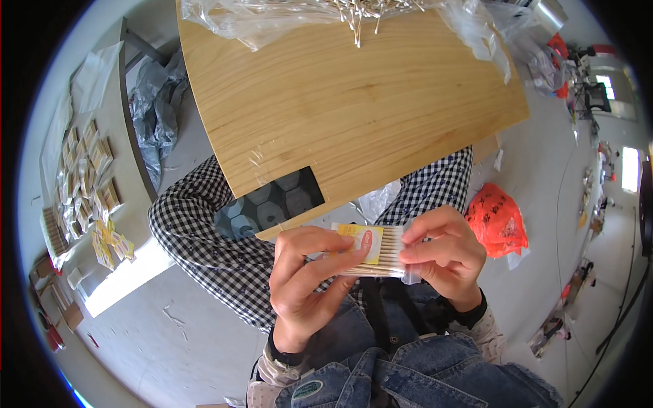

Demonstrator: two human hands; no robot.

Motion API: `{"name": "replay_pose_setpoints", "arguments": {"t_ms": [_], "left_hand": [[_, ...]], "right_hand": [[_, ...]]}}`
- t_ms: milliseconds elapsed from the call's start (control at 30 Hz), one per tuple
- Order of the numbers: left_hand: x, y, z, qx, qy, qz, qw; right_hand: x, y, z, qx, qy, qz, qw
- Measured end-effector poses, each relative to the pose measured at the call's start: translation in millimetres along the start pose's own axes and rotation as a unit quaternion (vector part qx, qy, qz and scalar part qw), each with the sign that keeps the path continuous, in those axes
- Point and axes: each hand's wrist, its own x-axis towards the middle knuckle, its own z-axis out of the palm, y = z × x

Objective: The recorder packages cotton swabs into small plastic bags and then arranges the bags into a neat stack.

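Observation:
Between my two hands, above my lap, is a small clear packet of cotton swabs [390, 253] with a yellow and red label. The swabs lie side by side, their wooden sticks running across the packet. My left hand [304, 273] grips the packet's left end, fingers over the label and thumb below. At the other end, my right hand [445, 255] pinches the clear plastic edge between thumb and fingers. A wooden table [354, 115] stands just beyond my hands. At its far edge lies a heap of loose cotton swabs [367, 9] on clear plastic sheeting [272, 19].
A dark hexagon-patterned pad [279, 200] lies at the table's near left corner. On a side table at left are many filled swab packets [85, 177] and several yellow-labelled ones [111, 241]. A red plastic bag [498, 221] rests on the floor at right; grey plastic [158, 102] is bunched at left.

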Motion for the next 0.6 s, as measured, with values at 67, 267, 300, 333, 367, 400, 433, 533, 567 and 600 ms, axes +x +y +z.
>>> {"name": "replay_pose_setpoints", "arguments": {"t_ms": [67, 267, 300, 333, 367, 400, 433, 533, 567, 600], "left_hand": [[-1, -2, 0, -0.002, 0.009, 0.002, 1.0], [-9, -3, 1, -0.065, 0.051, -0.042, 0.996], [-10, -4, 1, -0.063, 0.05, -0.041, 0.996], [-10, -5, 2, -0.077, 0.054, -0.041, 0.995], [-11, -5, 2, -0.092, 0.057, -0.041, 0.993], [-11, -5, 2, -0.09, 0.056, -0.04, 0.994], [-11, -6, 2, -0.098, 0.057, -0.039, 0.993], [-11, -7, 2, -0.104, 0.057, -0.036, 0.992], [-12, -8, 2, -0.103, 0.056, -0.033, 0.993], [-12, -8, 2, -0.103, 0.056, -0.034, 0.993]], "right_hand": [[-1, 0, 0, 0.006, 0.008, 0.012, 1.0], [-6, 7, -1, 0.028, 0.024, 0.007, 0.999], [-7, 8, -2, 0.02, 0.023, 0.005, 1.0], [-7, 8, -3, 0.011, 0.022, 0.002, 1.0], [-7, 7, -4, 0.013, 0.024, 0.001, 1.0], [-7, 7, -4, 0.016, 0.026, 0.002, 1.0], [-7, 6, -5, 0.018, 0.028, 0.002, 0.999], [-7, 6, -6, 0.012, 0.027, 0.0, 1.0], [-7, 6, -5, 0.013, 0.027, 0.0, 1.0], [-7, 5, -5, 0.009, 0.029, -0.005, 1.0]]}}
